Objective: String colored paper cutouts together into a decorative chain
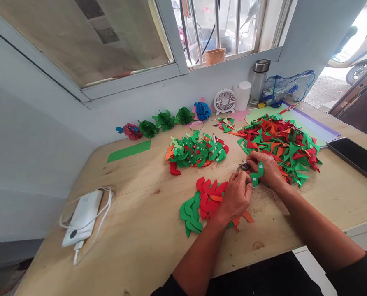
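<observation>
My right hand is closed around a wavy green paper piece that carries small white squares. Close against it, my left hand has its fingers pinched together; what lies between them is hidden. A small dark, greyish object shows just beyond the fingertips, its kind unclear. Under and beside my left hand lie red paper cutouts and green paper cutouts. Past my hands sits a heap of mostly green wavy pieces, some with white squares.
A big pile of red, green and orange paper scraps spreads at the right, near a black phone. Along the wall stand paper figures, a small fan and a glass bottle. A white power bank with cable lies left.
</observation>
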`<state>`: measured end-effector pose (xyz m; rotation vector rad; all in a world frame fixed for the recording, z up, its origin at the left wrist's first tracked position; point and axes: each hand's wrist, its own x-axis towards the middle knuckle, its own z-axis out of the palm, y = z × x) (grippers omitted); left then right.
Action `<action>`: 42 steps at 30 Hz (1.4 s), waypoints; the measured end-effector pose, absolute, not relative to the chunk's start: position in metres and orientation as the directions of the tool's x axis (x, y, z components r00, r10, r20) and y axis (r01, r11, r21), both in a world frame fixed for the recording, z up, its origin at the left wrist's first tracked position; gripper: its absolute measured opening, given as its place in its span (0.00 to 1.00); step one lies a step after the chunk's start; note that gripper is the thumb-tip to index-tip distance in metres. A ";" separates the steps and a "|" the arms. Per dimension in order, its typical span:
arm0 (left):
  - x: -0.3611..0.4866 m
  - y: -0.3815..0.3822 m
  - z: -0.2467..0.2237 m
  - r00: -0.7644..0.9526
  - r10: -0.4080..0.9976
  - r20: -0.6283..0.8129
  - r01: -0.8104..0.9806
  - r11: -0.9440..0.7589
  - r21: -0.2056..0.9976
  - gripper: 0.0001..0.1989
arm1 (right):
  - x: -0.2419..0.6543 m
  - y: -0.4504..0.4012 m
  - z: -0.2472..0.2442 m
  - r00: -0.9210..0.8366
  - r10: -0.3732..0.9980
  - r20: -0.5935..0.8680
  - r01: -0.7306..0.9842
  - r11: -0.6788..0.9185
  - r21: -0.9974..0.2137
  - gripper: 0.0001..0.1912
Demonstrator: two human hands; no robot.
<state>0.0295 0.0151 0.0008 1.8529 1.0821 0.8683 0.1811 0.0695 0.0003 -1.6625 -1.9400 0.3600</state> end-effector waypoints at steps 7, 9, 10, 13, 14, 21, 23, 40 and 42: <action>0.024 0.025 -0.003 0.156 0.987 0.038 -0.094 -0.023 0.995 0.03 | 0.186 0.075 0.002 0.185 0.956 0.227 0.628 0.063 -0.776 0.10; 0.019 0.030 -0.001 0.024 0.999 -0.042 -0.261 0.047 0.964 0.06 | 0.184 0.075 0.003 0.203 0.957 0.209 0.557 0.063 -0.828 0.11; 0.016 0.032 0.001 -0.018 0.996 -0.084 -0.321 0.073 0.944 0.08 | 0.183 0.074 0.005 0.205 0.959 0.197 0.511 0.067 -0.857 0.11; 0.008 0.035 0.004 -0.087 0.984 -0.155 -0.414 0.106 0.904 0.11 | 0.177 0.068 0.015 0.183 0.974 0.134 0.326 0.068 -0.943 0.12; 0.007 0.035 0.005 -0.100 0.982 -0.161 -0.423 0.105 0.900 0.11 | 0.174 0.065 0.020 0.159 0.982 0.101 0.254 0.058 -0.965 0.12; 0.006 0.030 0.010 -0.147 0.982 -0.119 -0.409 0.050 0.911 0.09 | 0.136 0.041 0.046 -0.046 0.997 0.061 0.033 0.063 -0.998 0.17; 0.007 0.030 0.011 -0.139 0.985 -0.105 -0.420 0.037 0.907 0.09 | 0.123 0.040 0.044 -0.049 0.996 0.080 0.001 0.080 -0.997 0.18; 0.004 0.030 0.015 -0.080 0.970 -0.230 -0.357 0.187 0.915 0.09 | 0.119 0.053 0.019 0.105 0.990 0.099 -0.010 0.101 -0.995 0.19; 0.004 0.031 0.013 -0.083 0.967 -0.241 -0.387 0.192 0.902 0.09 | 0.118 0.053 0.019 0.108 0.988 0.109 -0.012 0.111 -0.994 0.19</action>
